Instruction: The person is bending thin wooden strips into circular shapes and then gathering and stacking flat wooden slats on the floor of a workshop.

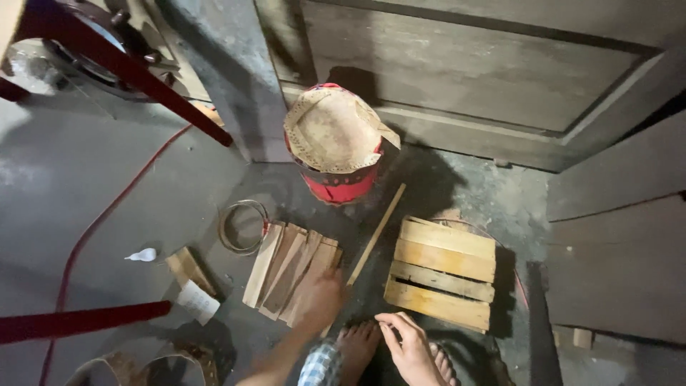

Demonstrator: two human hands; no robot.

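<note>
My left hand is blurred and reaches down onto the near end of a pile of flat wooden slats on the dark floor; I cannot tell whether it grips one. My right hand hovers by my bare feet with fingers loosely curled and nothing in it. A thin wooden stick lies slanted between the slats and a small slatted wooden frame to the right.
A red bucket covered with worn cardboard stands at the back by a wooden door. A wire coil, a small white bottle, a red cable and red metal legs lie left. Boards lean at right.
</note>
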